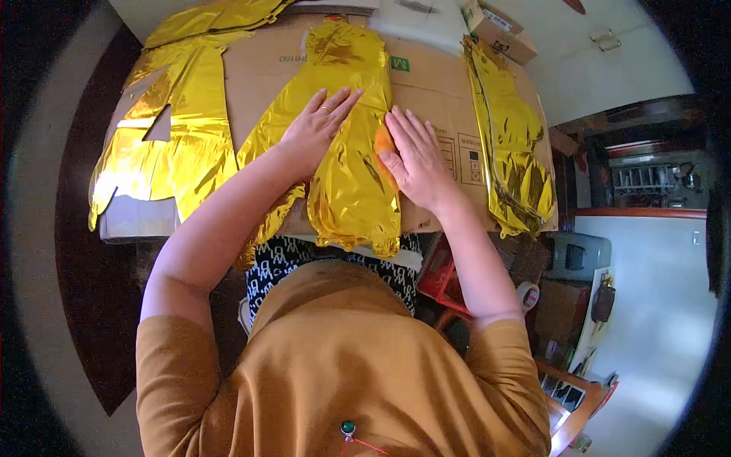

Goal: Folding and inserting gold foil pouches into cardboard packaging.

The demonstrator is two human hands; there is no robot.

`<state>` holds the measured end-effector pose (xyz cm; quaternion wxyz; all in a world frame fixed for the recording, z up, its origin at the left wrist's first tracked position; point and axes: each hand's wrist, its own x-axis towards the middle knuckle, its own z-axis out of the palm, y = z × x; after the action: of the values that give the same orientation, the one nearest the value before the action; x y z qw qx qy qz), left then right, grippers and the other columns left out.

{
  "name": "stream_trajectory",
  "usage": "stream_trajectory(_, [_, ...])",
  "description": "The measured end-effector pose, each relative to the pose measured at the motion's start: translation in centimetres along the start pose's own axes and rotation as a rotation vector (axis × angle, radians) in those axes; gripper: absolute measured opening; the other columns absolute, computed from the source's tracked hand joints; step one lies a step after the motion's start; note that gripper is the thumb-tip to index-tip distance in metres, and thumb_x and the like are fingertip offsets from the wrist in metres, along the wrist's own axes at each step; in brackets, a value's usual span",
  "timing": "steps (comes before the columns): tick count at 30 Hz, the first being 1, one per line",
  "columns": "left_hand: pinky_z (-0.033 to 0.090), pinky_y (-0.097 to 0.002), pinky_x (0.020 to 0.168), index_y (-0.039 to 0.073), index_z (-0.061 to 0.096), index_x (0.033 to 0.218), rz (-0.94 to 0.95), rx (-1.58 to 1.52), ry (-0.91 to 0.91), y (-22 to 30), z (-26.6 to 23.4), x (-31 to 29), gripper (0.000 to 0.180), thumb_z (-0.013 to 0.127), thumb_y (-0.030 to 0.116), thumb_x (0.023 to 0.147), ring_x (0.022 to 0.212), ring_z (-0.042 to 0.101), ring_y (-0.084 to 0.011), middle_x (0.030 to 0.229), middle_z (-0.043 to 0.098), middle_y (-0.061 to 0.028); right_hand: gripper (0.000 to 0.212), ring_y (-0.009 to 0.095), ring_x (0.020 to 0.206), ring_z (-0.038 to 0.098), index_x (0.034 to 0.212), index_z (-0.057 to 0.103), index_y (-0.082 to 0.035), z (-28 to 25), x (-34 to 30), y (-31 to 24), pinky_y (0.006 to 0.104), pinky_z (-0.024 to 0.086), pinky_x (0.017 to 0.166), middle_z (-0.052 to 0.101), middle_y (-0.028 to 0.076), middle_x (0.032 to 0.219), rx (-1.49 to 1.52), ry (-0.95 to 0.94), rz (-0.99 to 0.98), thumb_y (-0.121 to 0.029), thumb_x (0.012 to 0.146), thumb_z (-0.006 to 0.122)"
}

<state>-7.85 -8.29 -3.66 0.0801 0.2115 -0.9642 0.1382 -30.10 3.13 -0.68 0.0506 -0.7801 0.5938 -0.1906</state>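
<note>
A flat gold foil balloon lies in front of me on a cardboard sheet, its lower end hanging over the near edge. Across its middle, my left hand rests flat, fingers stretched out and holding nothing. My right hand is at the foil's right edge, with an orange pad held under its thumb and palm. Whether the pad is cloth or sponge, I cannot make out. Another gold foil balloon, shaped like a letter A, is spread at the left.
The cardboard covers the work surface. A narrow, crumpled gold foil balloon lies at its right side, with more gold foil at the far left. A small cardboard box stands at the far right; a red crate is below the near edge.
</note>
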Motion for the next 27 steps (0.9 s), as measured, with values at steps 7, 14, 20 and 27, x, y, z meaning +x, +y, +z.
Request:
stream_trajectory(7, [0.014, -0.0457, 0.121, -0.002, 0.052, 0.135, -0.002, 0.068, -0.075, 0.2, -1.1, 0.2, 0.066, 0.065, 0.025, 0.077, 0.15, 0.013, -0.0292, 0.161, 0.012, -0.019, 0.07, 0.035, 0.147, 0.021, 0.149, 0.029, 0.0, 0.2, 0.6, -0.3, 0.0536, 0.012, 0.119, 0.026, 0.019, 0.158, -0.096, -0.093, 0.0, -0.05, 0.1, 0.037])
stream_trajectory(14, [0.014, -0.0486, 0.12, 0.003, 0.028, 0.151, -0.1, -0.432, 0.049, -0.1, -0.9, 0.6, 0.075, 0.058, 0.028, 0.086, 0.147, 0.022, -0.0311, 0.158, 0.024, -0.0187, 0.071, 0.034, 0.148, 0.016, 0.15, 0.027, 0.0, 0.3, 0.5, -0.3, 0.0536, 0.01, 0.119, 0.022, 0.018, 0.159, -0.143, -0.153, 0.005, -0.05, 0.1, 0.037])
stream_trajectory(20, [0.028, -0.044, 0.116, 0.002, 0.043, 0.142, -0.119, -0.805, 0.288, -2.2, -3.9, 3.7, 0.052, 0.055, 0.024, 0.097, 0.138, 0.039, -0.0342, 0.146, 0.044, -0.019, 0.071, 0.036, 0.148, 0.016, 0.15, 0.026, 0.0, -0.1, 0.5, -0.6, 0.0531, 0.011, 0.119, 0.023, 0.02, 0.158, -0.152, -0.178, 0.059, -0.045, 0.098, 0.044])
stream_trajectory(27, [0.026, -0.0475, 0.116, 0.003, 0.047, 0.14, 0.012, -0.413, 0.103, -2.6, 0.0, 9.0, 0.051, 0.047, 0.034, 0.099, 0.138, 0.038, -0.0319, 0.146, 0.045, -0.0171, 0.074, 0.034, 0.148, 0.016, 0.15, 0.026, 0.001, 0.7, 0.7, 0.0, 0.0528, 0.008, 0.119, 0.022, 0.021, 0.158, -0.137, -0.13, 0.019, -0.048, 0.097, 0.045])
